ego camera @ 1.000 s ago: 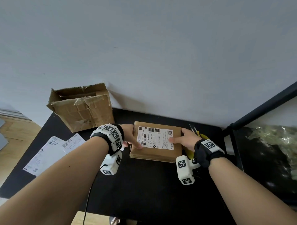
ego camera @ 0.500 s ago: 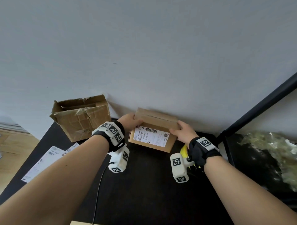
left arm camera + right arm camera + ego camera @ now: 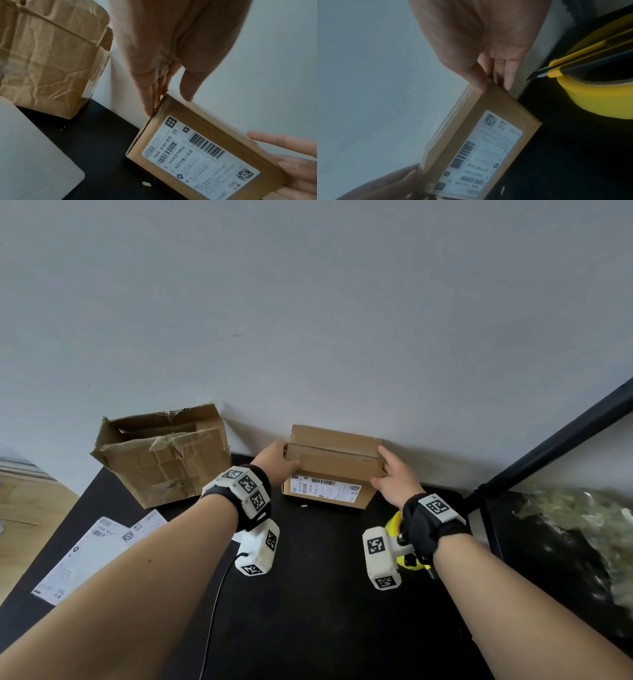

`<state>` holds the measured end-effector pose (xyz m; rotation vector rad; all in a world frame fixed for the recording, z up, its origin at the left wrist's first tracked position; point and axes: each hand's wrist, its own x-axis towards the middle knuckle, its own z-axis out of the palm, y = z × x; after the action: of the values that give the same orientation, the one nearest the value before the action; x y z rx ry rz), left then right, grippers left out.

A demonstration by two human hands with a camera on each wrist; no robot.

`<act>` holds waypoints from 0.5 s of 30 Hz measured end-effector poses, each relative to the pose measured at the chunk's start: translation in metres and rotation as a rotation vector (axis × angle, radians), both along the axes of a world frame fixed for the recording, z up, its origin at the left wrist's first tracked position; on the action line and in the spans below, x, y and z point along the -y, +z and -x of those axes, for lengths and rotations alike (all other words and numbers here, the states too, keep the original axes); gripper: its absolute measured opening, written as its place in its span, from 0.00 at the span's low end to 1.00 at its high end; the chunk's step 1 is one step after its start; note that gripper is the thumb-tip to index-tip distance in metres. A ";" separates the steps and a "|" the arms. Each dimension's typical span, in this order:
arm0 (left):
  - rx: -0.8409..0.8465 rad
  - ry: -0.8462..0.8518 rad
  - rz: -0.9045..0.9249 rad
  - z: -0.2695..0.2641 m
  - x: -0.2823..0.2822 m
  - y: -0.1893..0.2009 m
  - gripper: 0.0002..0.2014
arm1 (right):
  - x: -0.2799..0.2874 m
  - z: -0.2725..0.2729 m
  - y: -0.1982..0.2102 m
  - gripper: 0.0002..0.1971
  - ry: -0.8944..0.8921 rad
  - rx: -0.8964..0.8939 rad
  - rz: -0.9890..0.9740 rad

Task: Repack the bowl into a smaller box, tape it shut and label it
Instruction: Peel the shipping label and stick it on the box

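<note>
At centre of the head view, against the wall at the far edge of the black bench (image 3: 308,594), the small box (image 3: 334,463) stands tipped on its edge, label (image 3: 325,489) facing the camera. Left hand (image 3: 275,462) holds the box's left end, fingers straight along the side, thumb on the top edge. Right hand (image 3: 394,477) holds the right end, thumb on the top corner, fingers flat down the side. Both grips pinch the box between them; neither wraps round it.

Clear tape runs along the top seam, shiny in the right wrist view. Label is stuck flat on the front face, barcode and QR code readable in the left wrist view.

Bowl not visible; presumably inside the sealed box, cannot confirm.

Old box (image 3: 161,453), larger, crumpled, flaps open, sits at left of frame, well apart from the small box. Loose paper sheets (image 3: 85,556) lie at lower left on the bench. Yellow tape roll (image 3: 597,97) with a yellow utility knife (image 3: 573,63) resting across it, blade out, sits just right of the box, near the right wrist.

Progress, judged: repack, taping and labelling all look done. What's left seems only to set the box down flat or against the wall and let go. Tools untouched now.
</note>
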<state>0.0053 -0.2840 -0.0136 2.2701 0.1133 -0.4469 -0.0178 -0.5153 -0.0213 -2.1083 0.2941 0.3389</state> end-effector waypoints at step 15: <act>-0.096 0.021 -0.111 -0.011 -0.002 -0.004 0.23 | 0.006 -0.008 -0.001 0.37 0.108 -0.050 0.196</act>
<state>0.0159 -0.2824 -0.0179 2.3534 0.2151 -0.5502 -0.0099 -0.5211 -0.0224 -2.3162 0.2518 0.4429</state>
